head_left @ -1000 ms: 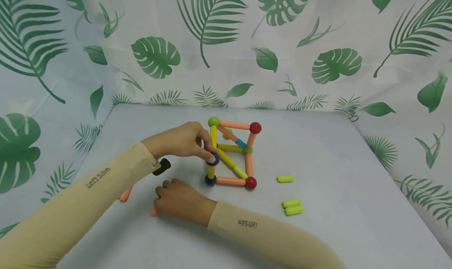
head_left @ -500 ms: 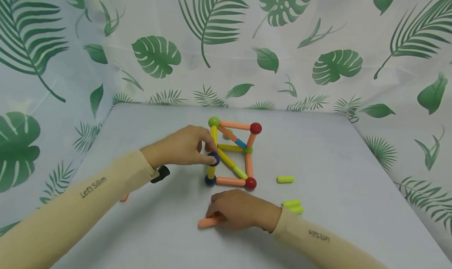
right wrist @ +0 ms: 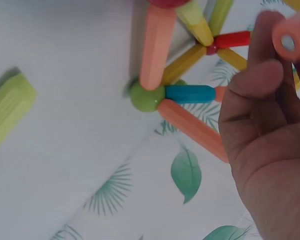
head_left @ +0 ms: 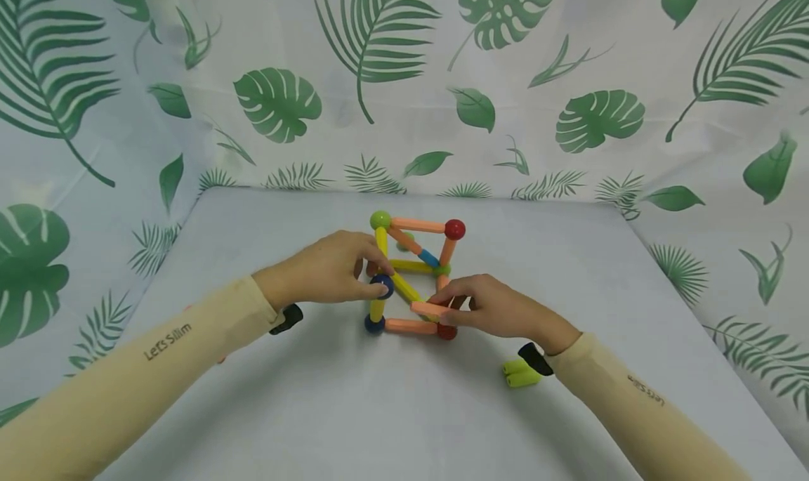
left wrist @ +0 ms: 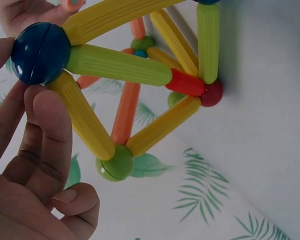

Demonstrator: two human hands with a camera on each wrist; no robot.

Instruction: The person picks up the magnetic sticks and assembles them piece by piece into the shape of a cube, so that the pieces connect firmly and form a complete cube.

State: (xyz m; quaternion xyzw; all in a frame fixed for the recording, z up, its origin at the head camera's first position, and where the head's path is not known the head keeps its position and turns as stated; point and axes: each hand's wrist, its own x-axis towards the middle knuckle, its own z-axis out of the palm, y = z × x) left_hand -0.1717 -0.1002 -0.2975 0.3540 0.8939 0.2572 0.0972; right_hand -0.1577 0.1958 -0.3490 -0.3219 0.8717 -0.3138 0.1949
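Head view: the left hand (head_left: 329,270) pinches the dark blue ball (head_left: 381,285) at the near upper corner of the rod-and-ball frame (head_left: 413,274), thumb and fingertips curled round it. The right hand (head_left: 499,309) pinches an orange rod (head_left: 430,308) at its right end, holding it level just right of that ball and above the frame's near bottom orange rod (head_left: 411,326). Two lime-green rods (head_left: 521,373) lie on the table (head_left: 354,411) beside the right wrist.

Left wrist view: the fingers (left wrist: 47,125) cup the blue ball (left wrist: 40,52), from which yellow and green rods fan out; a green ball (left wrist: 117,163) sits just beyond the fingertips.

Right wrist view: the thumb (right wrist: 255,82) presses the orange rod's end (right wrist: 291,40) against the fingers; past the hand stand a green ball (right wrist: 146,96) and a blue rod (right wrist: 190,93).

The step in hand looks like fitting a top edge. Next, the rod's free end likely needs to meet the blue ball while the left hand steadies the frame.
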